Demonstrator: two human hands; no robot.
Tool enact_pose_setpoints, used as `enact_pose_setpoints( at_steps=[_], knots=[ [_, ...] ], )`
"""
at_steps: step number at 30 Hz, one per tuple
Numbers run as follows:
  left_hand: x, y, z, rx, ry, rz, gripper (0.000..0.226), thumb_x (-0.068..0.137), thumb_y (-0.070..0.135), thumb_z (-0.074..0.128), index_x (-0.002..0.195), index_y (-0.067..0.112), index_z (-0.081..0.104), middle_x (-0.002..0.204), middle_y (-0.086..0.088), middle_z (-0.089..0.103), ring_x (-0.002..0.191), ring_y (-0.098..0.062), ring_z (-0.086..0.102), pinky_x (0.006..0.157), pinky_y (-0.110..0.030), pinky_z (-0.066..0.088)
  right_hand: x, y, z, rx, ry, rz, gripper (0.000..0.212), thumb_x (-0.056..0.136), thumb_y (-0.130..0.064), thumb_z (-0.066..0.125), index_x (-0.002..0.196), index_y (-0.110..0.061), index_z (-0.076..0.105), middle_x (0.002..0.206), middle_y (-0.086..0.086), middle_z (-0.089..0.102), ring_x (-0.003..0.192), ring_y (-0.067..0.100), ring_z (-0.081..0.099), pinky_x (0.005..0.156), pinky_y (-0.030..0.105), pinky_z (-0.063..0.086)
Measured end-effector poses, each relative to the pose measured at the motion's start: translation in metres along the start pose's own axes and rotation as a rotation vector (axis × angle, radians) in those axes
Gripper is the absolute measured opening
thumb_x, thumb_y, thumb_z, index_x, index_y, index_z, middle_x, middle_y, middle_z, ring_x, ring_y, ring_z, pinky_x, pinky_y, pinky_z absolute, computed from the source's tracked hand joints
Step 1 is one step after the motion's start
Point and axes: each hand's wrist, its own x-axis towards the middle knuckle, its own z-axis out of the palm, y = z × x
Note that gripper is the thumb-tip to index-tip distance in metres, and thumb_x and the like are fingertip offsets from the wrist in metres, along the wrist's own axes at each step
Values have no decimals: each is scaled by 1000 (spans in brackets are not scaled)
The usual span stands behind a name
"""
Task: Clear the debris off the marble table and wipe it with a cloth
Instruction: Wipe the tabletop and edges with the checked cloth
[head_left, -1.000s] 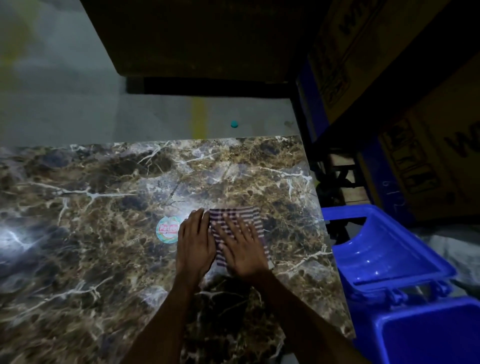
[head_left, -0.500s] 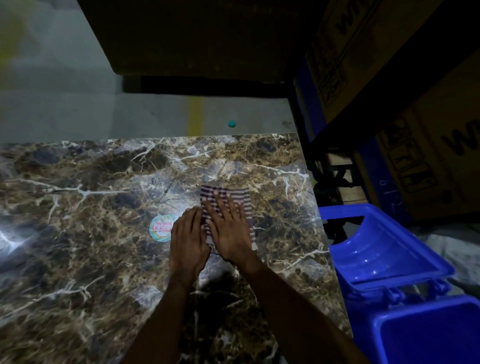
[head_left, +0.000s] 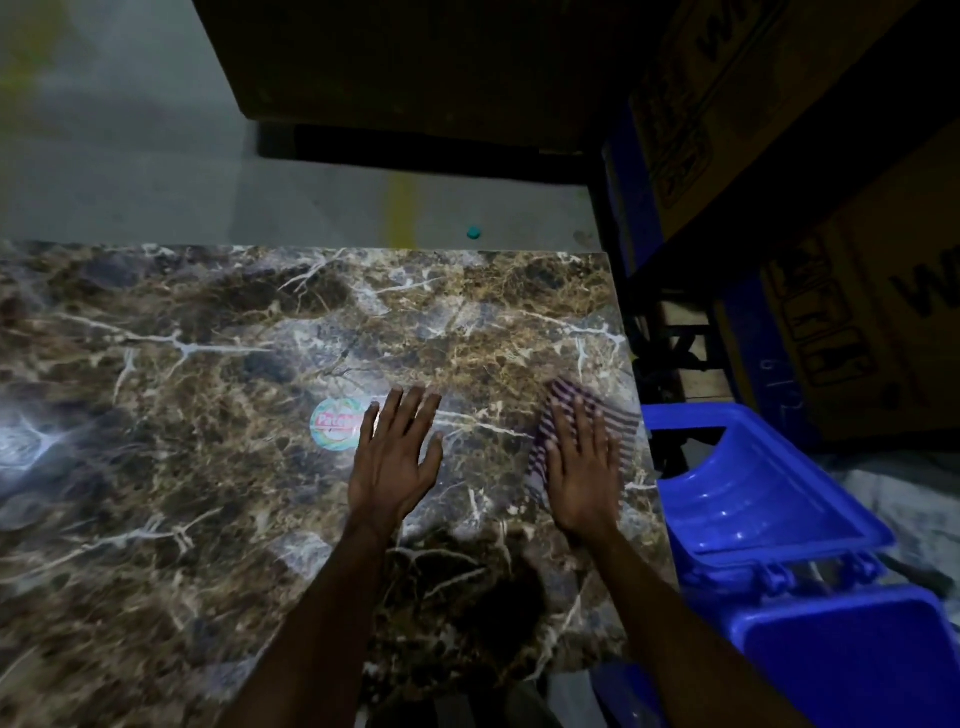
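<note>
At the table's right edge: we see our right hand lying flat, fingers straight and slightly spread, pressing the striped cloth.
Cloth: purple-and-white stripes, partly under the palm, blurred, on the marble table close to its right rim.
Left hand: flat on the marble, fingers straight and apart, holding nothing; well apart from the cloth.
Sticker: round, pale green with red lettering, just beside our left fingertips; text unreadable.
Blue bin: beside the table's right edge, its lid swung open.
Floor beyond table: a small teal cap.
Background right: dark cardboard boxes.
</note>
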Motion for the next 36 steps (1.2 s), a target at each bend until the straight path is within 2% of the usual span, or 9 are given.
enact_pose_setpoints(
  at_steps=[6,12,16,18,20,22,27,32,36],
  knots=[
    [1,2,-3,-13,21,4,57,104,45,37,158,28,39,166,2,33,155,-23,24,127,-47,15,-73,29,5,30,44,69,59,110,-43,24,166,-30,12,174,1,5,160,25,7,124,57,20],
    [2,7,-5,33,50,18,55,101,42,43,154,26,46,162,-2,40,151,-27,32,122,-50,21,-30,39,-2,34,79,91,58,110,-44,25,166,-29,14,174,2,7,160,26,6,125,56,18],
    [20,28,-12,199,49,-54,40,89,36,53,126,22,60,133,-4,55,120,-31,48,105,-51,30,42,45,-11,51,108,115,57,111,-45,25,165,-29,18,173,2,11,160,28,12,125,53,17],
    [31,52,-11,257,56,-147,28,86,34,55,110,18,58,111,-7,51,101,-33,47,95,-50,33,73,45,-16,75,109,124,58,110,-47,23,165,-29,20,173,3,13,159,29,14,126,52,18],
    [46,76,-5,272,51,-258,28,89,37,54,107,16,54,104,-12,47,96,-34,45,91,-50,35,89,45,-19,94,113,128,58,109,-48,23,165,-31,19,173,2,14,158,29,15,125,51,19],
    [65,98,3,262,39,-275,32,93,40,51,113,16,51,108,-14,47,100,-35,45,92,-51,36,89,46,-23,116,105,119,60,109,-49,24,165,-30,16,173,1,14,158,28,17,124,50,21],
    [124,140,33,126,-16,-15,42,99,34,45,138,16,49,140,-9,47,127,-34,44,107,-47,33,44,61,-24,132,147,87,63,108,-44,38,165,-20,23,171,7,23,155,29,28,122,50,30],
    [141,164,59,50,13,-163,52,103,34,44,154,22,40,160,-7,37,152,-30,26,124,-52,17,41,76,-15,94,208,-4,61,107,-38,46,161,-13,32,167,14,30,152,32,35,118,51,36],
    [141,164,61,98,0,-94,55,107,33,33,161,27,29,170,1,22,158,-21,13,125,-53,17,96,61,-25,71,174,-5,61,111,-43,33,164,-14,25,169,13,24,156,30,26,120,50,33]
  ],
)
